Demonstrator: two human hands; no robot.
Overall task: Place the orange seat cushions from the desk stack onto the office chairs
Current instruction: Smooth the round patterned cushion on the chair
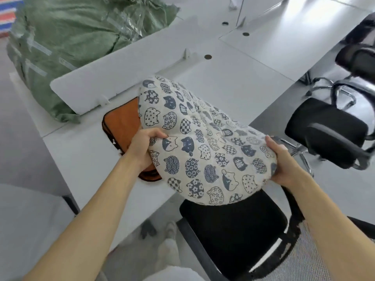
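Head view: both hands, left hand (145,148) and right hand (284,161), grip the cushion (203,142) by opposite edges, tilted, directly above the near chair seat (233,226) beside the counter (81,151) front edge.

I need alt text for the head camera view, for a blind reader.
Both hands, left hand and right hand, hold a cat-print cushion above a black office chair. An orange cushion stack lies on the white desk behind it.

Bare black chair seat (233,226) under cushion (203,151)
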